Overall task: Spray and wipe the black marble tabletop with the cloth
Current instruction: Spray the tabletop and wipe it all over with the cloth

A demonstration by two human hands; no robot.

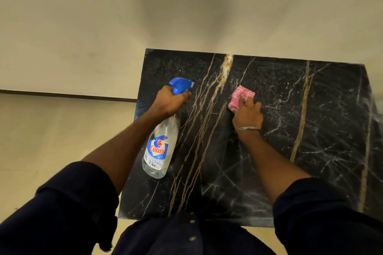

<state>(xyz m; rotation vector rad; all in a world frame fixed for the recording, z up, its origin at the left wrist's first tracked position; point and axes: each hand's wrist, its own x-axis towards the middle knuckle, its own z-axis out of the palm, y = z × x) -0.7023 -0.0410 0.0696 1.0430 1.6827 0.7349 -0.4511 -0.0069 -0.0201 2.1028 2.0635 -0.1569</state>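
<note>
Head view: left hand (169,101) fingers (182,96) clench the spray bottle (159,151) at its neck, nozzle just beyond them; right hand (247,115) fingers grasp the pink cloth (241,95), bunched beyond their tips on the black marble tabletop (310,130).

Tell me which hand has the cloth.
The right hand, holding the pink checked cloth against the tabletop; the left hand grips the spray bottle.
</note>
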